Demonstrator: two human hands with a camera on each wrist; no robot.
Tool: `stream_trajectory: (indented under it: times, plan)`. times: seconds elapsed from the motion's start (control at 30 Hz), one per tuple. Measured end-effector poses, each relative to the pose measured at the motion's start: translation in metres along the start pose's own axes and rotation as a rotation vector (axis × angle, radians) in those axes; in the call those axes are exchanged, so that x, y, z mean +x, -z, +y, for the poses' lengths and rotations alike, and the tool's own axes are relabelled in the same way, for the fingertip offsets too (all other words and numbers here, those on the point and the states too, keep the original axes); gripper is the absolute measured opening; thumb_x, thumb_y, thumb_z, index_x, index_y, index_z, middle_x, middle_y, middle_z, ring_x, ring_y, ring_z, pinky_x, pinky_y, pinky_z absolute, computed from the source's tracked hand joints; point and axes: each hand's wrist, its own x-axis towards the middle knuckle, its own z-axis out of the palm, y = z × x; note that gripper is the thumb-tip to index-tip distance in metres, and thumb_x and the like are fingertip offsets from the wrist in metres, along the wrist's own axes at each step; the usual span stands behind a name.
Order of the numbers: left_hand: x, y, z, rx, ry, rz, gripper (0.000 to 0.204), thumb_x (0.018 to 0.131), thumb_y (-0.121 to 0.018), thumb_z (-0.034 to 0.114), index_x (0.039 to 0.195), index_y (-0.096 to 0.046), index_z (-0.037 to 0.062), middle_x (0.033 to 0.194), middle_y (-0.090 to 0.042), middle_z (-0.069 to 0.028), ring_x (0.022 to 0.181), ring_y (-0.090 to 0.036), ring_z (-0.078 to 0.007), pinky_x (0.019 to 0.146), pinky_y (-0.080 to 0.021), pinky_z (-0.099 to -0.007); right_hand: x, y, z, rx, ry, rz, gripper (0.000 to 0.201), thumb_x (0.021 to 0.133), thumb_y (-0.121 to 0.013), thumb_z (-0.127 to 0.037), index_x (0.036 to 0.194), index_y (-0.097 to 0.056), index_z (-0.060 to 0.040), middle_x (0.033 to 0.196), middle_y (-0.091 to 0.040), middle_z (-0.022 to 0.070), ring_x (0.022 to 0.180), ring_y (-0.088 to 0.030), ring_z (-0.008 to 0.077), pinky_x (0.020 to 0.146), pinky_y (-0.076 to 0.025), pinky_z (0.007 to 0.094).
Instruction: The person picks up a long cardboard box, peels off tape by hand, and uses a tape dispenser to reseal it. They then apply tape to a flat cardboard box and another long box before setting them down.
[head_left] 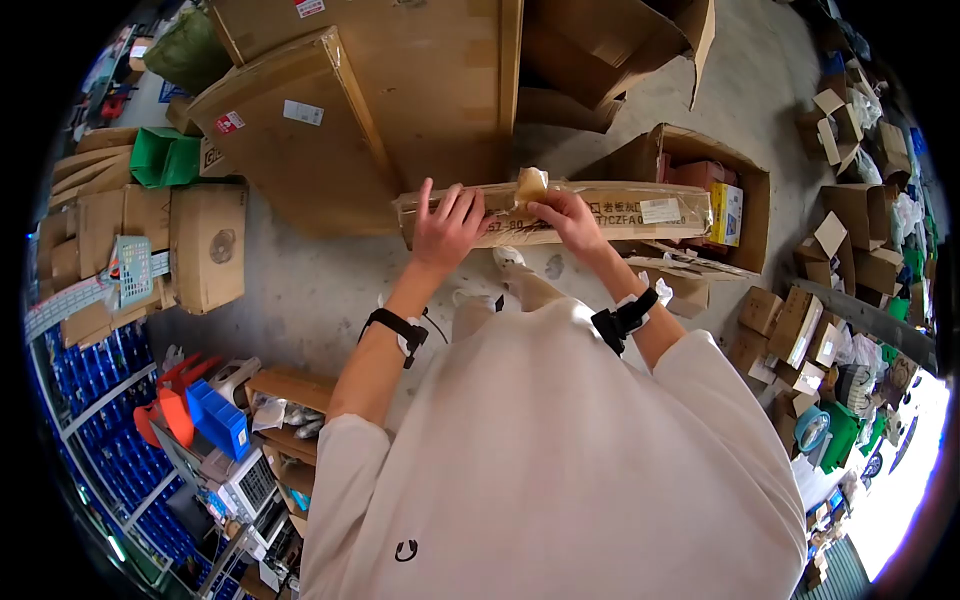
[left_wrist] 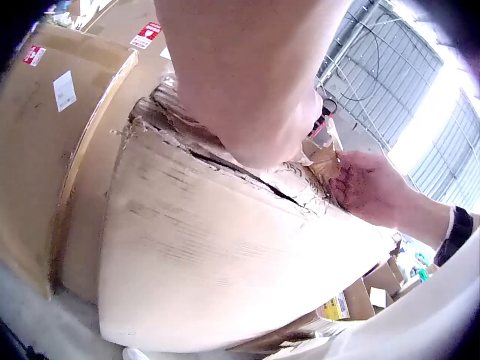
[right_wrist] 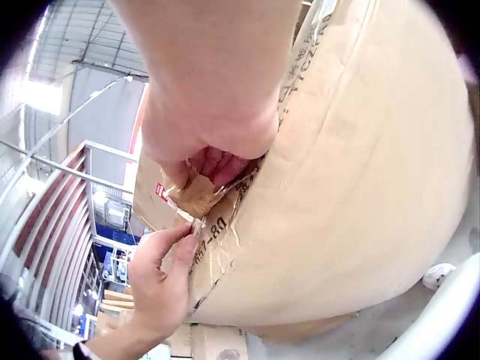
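Between hands (head_left: 447, 228) — carton (head_left: 620, 212) lies crosswise, seemingly.

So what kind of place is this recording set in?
Most likely a warehouse or packing area: stacked cardboard boxes lie across a concrete floor, blue parts bins fill shelving, and both hands work on a taped flat carton.

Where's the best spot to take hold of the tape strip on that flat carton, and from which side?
Take the tape strip by its lifted, crumpled end at the carton's top edge, where the right hand already pinches it. Come from above on the near side: that end stands free of the cardboard, the rest looks stuck flat. The left hand steadies the carton beside it.
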Motion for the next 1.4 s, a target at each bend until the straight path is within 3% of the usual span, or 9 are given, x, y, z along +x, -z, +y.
stream_trajectory:
  times: [0.2, 0.4, 0.6, 0.8, 1.0, 1.13, 1.23, 1.27, 1.4]
  plan:
    - [-0.011, -0.025, 0.004, 0.083, -0.095, -0.088, 0.030, 0.094, -0.072, 0.029, 0.109, -0.072, 0.0029, 0.104, -0.073, -0.0090, 0.097, -0.070, -0.0230, 0.072, -0.061, -0.0350, -0.010, -0.002, -0.032, -0.277, -0.055, 0.030, 0.036, 0.101, -0.069, -0.030, 0.107, -0.072, 0.0055, 0.080, -0.071, 0.0098, 0.076, -0.059, 0.0116, 0.072, -0.049, 0.0336]
    - [0.012, -0.026, -0.035, -0.253, -0.263, -0.385, 0.020, 0.094, -0.071, 0.024, 0.090, -0.069, 0.0048, 0.087, -0.067, -0.0055, 0.087, -0.068, -0.0231, 0.068, -0.060, -0.0395, -0.018, -0.006, -0.020, -0.207, -0.013, 0.078, 0.038, 0.099, -0.068, -0.031, 0.110, -0.072, 0.0051, 0.085, -0.073, 0.0173, 0.076, -0.066, 0.0217, 0.073, -0.051, 0.0380]
    - [0.019, 0.000, -0.034, -0.515, -0.011, -0.306, 0.022, 0.091, -0.075, 0.026, 0.101, -0.073, 0.0063, 0.092, -0.068, -0.0033, 0.091, -0.066, -0.0246, 0.074, -0.058, -0.0419, -0.007, -0.003, -0.014, -0.119, 0.020, 0.119, 0.039, 0.100, -0.067, -0.031, 0.112, -0.072, 0.0056, 0.087, -0.074, 0.0168, 0.079, -0.068, 0.0215, 0.077, -0.052, 0.0372]
    - [-0.007, 0.022, -0.039, -0.274, 0.115, -0.089, 0.035, 0.092, -0.077, 0.033, 0.119, -0.074, 0.0104, 0.104, -0.067, -0.0050, 0.097, -0.065, -0.0258, 0.079, -0.056, -0.0397, -0.005, -0.004, -0.017, -0.154, 0.027, 0.117, 0.038, 0.100, -0.068, -0.031, 0.111, -0.072, 0.0047, 0.085, -0.073, 0.0178, 0.077, -0.067, 0.0237, 0.075, -0.051, 0.0377]
    - [-0.029, -0.012, -0.042, -0.171, -0.039, -0.041, 0.021, 0.090, -0.078, 0.022, 0.104, -0.076, 0.0069, 0.084, -0.067, -0.0064, 0.083, -0.067, -0.0256, 0.072, -0.059, -0.0376, -0.007, -0.004, -0.018, -0.197, 0.036, 0.092, 0.037, 0.099, -0.068, -0.031, 0.110, -0.072, 0.0044, 0.082, -0.071, 0.0196, 0.072, -0.065, 0.0265, 0.072, -0.051, 0.0389]
    - [-0.005, -0.004, -0.068, -0.360, -0.140, -0.265, 0.013, 0.092, -0.075, 0.017, 0.094, -0.075, 0.0047, 0.076, -0.069, -0.0109, 0.069, -0.069, -0.0281, 0.063, -0.058, -0.0375, -0.013, -0.007, -0.019, -0.260, 0.045, 0.077, 0.035, 0.099, -0.068, -0.029, 0.110, -0.071, 0.0045, 0.084, -0.072, 0.0207, 0.073, -0.067, 0.0261, 0.072, -0.052, 0.0384]
    - [0.002, -0.015, -0.079, -0.646, 0.052, -0.396, 0.015, 0.094, -0.074, 0.017, 0.089, -0.074, 0.0024, 0.076, -0.069, -0.0150, 0.067, -0.068, -0.0300, 0.063, -0.057, -0.0408, -0.019, -0.005, -0.015, -0.234, 0.054, 0.053, 0.034, 0.100, -0.067, -0.027, 0.111, -0.072, 0.0043, 0.086, -0.074, 0.0202, 0.075, -0.069, 0.0243, 0.073, -0.052, 0.0376]
    - [0.009, -0.004, -0.073, -0.823, 0.448, -0.463, 0.019, 0.097, -0.071, 0.019, 0.090, -0.073, 0.0014, 0.073, -0.066, -0.0179, 0.062, -0.066, -0.0330, 0.063, -0.055, -0.0418, -0.016, -0.006, -0.006, -0.159, 0.069, 0.061, 0.034, 0.100, -0.067, -0.027, 0.112, -0.072, 0.0042, 0.087, -0.074, 0.0197, 0.076, -0.069, 0.0237, 0.073, -0.052, 0.0373]
    - [0.008, 0.026, -0.082, -0.528, 0.398, -0.268, 0.023, 0.099, -0.070, 0.028, 0.098, -0.074, 0.0051, 0.088, -0.070, -0.0133, 0.080, -0.068, -0.0315, 0.074, -0.054, -0.0410, -0.010, 0.002, -0.007, -0.160, 0.001, 0.057, 0.034, 0.100, -0.067, -0.027, 0.114, -0.071, 0.0042, 0.089, -0.076, 0.0175, 0.075, -0.067, 0.0217, 0.074, -0.052, 0.0371]
